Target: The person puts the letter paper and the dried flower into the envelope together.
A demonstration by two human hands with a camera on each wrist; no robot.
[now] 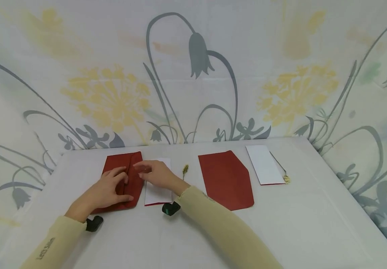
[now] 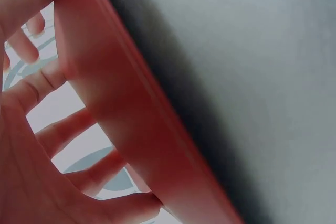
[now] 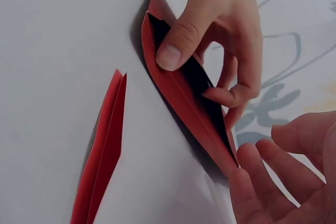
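At the table's left lies a red envelope [image 1: 136, 186] with its flap unfolded toward the right. My left hand [image 1: 107, 190] is on it, the thumb pressing the flap [image 3: 176, 90] and the curled fingers at the pocket's edge. The pocket gapes, showing a dark inside [image 3: 197, 80]. My right hand [image 1: 157, 173] hovers over the envelope's far right side, fingers loosely bent and holding nothing. Its fingertips [image 3: 242, 179] come close to the envelope's end; whether they touch I cannot tell. Beneath my right forearm sits a white folded card [image 1: 157, 194] with red edges.
A second red envelope [image 1: 227, 181] lies flat right of centre. Farther right, another white card [image 1: 265, 164] has a dried flower [image 1: 286, 178] beside it. A dried sprig [image 1: 185, 170] lies between the first card and that envelope. A flower-patterned cloth [image 1: 196, 112] hangs behind the table.
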